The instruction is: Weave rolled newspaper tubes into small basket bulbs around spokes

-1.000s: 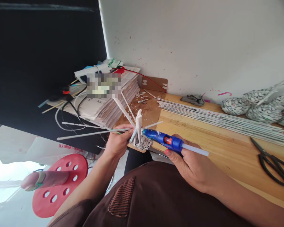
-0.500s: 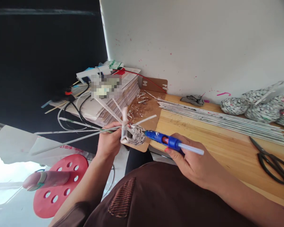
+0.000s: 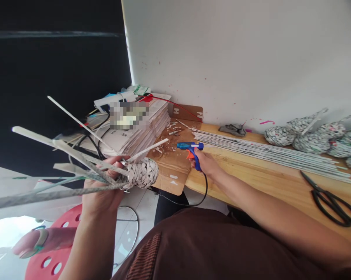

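My left hand (image 3: 104, 190) is closed around a small woven paper piece (image 3: 143, 174), with its rounded, tightly plaited end pointing right. Several long rolled-paper strips (image 3: 73, 153) fan out from it to the left, and one shorter strip slants up to the right. My right hand (image 3: 204, 161) grips a blue glue gun (image 3: 193, 147) by its handle, above the near edge of the cardboard. The gun's nozzle points left and its orange trigger shows. Its black cord hangs down and loops left below the table edge. A gap separates the nozzle from the woven piece.
Paper scraps litter the brown cardboard (image 3: 175, 177). A newspaper stack (image 3: 152, 120) stands behind it. Rolled paper sticks (image 3: 263, 155) lie along the wooden table (image 3: 251, 182), with scissors (image 3: 329, 198) at right and woven paper shapes (image 3: 312, 140) by the wall. A red stool (image 3: 51, 256) stands lower left.
My left hand has moved left and turned the woven piece, so its plaited side shows. My right hand has moved the glue gun up, away from the piece and over the cardboard.
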Demonstrator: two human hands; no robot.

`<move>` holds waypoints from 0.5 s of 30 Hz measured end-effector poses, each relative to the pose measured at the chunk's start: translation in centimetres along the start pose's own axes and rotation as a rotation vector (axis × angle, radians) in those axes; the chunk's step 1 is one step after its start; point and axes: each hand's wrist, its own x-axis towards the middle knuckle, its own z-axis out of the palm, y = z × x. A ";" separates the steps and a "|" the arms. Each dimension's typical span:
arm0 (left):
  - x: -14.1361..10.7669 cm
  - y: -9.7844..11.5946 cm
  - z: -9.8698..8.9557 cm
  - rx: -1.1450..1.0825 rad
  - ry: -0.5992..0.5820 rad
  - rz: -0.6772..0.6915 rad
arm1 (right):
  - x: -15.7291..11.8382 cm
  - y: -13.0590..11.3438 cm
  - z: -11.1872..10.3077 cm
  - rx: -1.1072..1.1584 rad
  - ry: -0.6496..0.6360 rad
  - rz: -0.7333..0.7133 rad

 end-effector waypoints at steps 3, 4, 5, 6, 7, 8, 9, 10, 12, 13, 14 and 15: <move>0.0 -0.2 -0.5 -0.014 0.055 -0.014 | 2.8 0.6 0.8 -0.121 0.063 -0.049; 0.0 -0.3 -0.6 -0.023 0.077 -0.011 | 3.4 0.6 1.0 -0.129 0.078 -0.042; 0.0 -0.4 -0.7 -0.028 0.090 -0.014 | 3.8 0.6 1.1 -0.128 0.086 -0.026; 0.0 -0.5 -0.7 -0.028 0.097 -0.018 | 4.1 0.5 1.3 -0.124 0.090 -0.007; 0.0 -0.6 -0.8 -0.026 0.097 -0.024 | 4.2 0.3 1.4 -0.119 0.089 0.016; 0.0 -0.7 -0.8 -0.023 0.090 -0.036 | 4.2 0.2 1.5 -0.113 0.081 0.039; 0.0 -0.7 -0.8 -0.020 0.083 -0.049 | 4.2 0.0 1.6 -0.106 0.071 0.061; 0.0 -0.8 -0.7 -0.016 0.076 -0.067 | 4.2 -0.2 1.7 -0.102 0.060 0.083; -0.1 -1.1 -0.5 -0.013 0.073 -0.098 | 4.2 -0.5 1.9 -0.095 0.040 0.116; -0.1 -1.2 -0.4 -0.009 0.071 -0.116 | 4.1 -0.6 2.0 -0.092 0.032 0.125; -0.2 -1.4 -0.2 -0.003 0.072 -0.129 | 4.0 -0.7 2.0 -0.088 0.022 0.127; -0.2 -1.6 -0.1 0.004 0.074 -0.137 | 3.9 -0.8 2.0 -0.086 0.008 0.124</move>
